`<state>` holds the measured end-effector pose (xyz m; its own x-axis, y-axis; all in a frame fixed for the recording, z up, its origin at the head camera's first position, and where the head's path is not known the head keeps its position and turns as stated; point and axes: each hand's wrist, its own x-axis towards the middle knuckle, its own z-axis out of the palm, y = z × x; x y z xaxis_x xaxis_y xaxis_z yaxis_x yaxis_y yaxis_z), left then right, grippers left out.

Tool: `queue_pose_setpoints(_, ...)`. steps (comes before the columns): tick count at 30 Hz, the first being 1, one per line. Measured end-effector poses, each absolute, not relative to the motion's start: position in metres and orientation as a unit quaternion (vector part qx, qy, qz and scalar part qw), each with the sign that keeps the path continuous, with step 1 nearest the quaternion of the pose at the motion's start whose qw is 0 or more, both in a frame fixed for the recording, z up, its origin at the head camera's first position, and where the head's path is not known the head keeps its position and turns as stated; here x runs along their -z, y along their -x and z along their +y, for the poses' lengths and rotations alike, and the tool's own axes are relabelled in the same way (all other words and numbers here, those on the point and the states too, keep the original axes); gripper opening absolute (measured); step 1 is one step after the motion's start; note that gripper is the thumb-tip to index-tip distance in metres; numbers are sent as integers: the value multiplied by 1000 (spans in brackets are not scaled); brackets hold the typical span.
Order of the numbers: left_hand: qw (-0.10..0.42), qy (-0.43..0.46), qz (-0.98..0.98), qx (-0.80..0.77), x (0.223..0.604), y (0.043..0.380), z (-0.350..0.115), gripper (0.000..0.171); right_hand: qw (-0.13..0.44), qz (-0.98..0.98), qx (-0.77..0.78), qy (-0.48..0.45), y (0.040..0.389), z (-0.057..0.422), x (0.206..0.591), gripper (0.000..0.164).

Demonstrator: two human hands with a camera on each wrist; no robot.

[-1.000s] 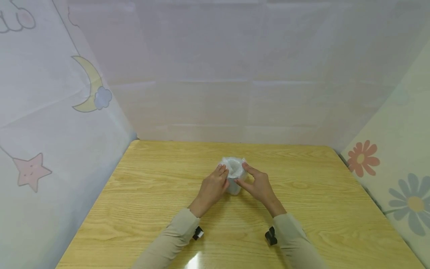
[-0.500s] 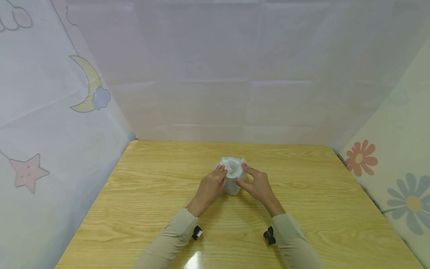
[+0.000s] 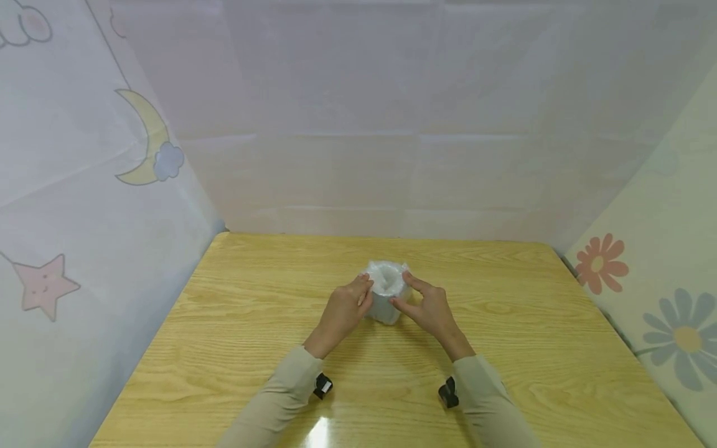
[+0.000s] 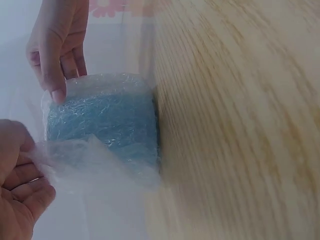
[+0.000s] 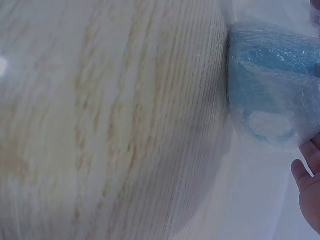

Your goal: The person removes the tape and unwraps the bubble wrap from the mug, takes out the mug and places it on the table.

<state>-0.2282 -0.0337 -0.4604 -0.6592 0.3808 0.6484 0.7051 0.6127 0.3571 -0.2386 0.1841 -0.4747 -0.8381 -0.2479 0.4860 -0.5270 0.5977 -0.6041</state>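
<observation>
A blue mug [image 4: 107, 117] stands on the table, wrapped in clear bubble wrap [image 3: 386, 308]. In the right wrist view, a ring like a handle [image 5: 270, 125] shows through the plastic. My left hand [image 3: 344, 310] is at its left side and pinches a loose flap of the wrap [image 4: 92, 162], which stretches away from the mug in the left wrist view. On the other side, my right hand [image 3: 431, 306] holds the wrapped mug near the top, thumb in front and fingers behind. From above, the top of the bundle has a hollow in its middle.
The wooden table [image 3: 252, 298] extends around the mug on all sides. Printed cloth walls [image 3: 336, 124] border its back, left and right. A small black wrist device [image 3: 323, 386] sits at the left sleeve, another black device [image 3: 449, 393] at the right.
My left hand has shifted slightly left and toward me, its fingers now curled at the wrap's edge. The right hand keeps its hold, and the mug stays about where it was.
</observation>
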Motion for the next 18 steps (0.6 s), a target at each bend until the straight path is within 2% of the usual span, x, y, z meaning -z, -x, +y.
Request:
queue_pose_setpoints(6,262,341,-881,197,455,229,-31,28,167,-876,-395,-218,238,185,475,63)
queue_pose_setpoints(18,286,380,-880,10,444,236,-24,20,157,-878,-399,-213,236,185,474,63)
